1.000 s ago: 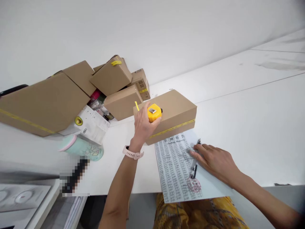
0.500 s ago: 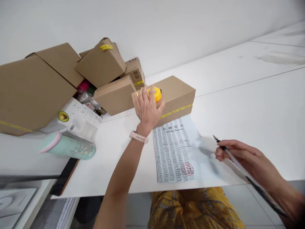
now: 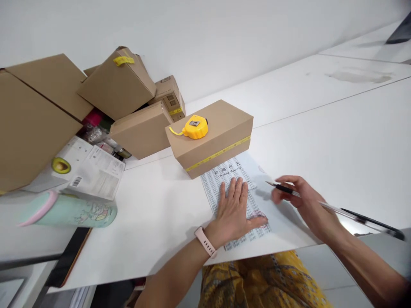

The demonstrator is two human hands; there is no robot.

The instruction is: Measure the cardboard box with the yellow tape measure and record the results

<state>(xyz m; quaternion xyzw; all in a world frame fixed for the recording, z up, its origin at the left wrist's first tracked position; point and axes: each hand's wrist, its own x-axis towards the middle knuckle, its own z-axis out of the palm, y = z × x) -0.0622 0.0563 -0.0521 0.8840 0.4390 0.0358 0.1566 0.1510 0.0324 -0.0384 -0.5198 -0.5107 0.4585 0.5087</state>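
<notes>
My left hand (image 3: pixel 233 211) lies flat with fingers spread on a printed testing report sheet (image 3: pixel 208 188), covering its middle. A pink band circles that wrist. In my right hand (image 3: pixel 310 209) is a pen (image 3: pixel 284 188), its tip pointing left above the pale blue part of the paper. Behind the sheet stands a cardboard box (image 3: pixel 221 147) with a yellow printed strip along its side, touching or overlapping the sheet's top edge. On top of the box rests a yellow tape measure (image 3: pixel 195 127), a short length of its tape out to the left.
Several cardboard boxes (image 3: pixel 118 85) are piled at the back left against the wall. A white package with an avocado picture (image 3: pixel 96 171) and a mint bottle with a pink rim (image 3: pixel 86 210) lie left. The white table's (image 3: pixel 144 239) front edge runs near my lap.
My left hand has let go of the tape measure, leaving it on the box, and has come down flat onto the report. My right hand has shifted slightly left with the pen.
</notes>
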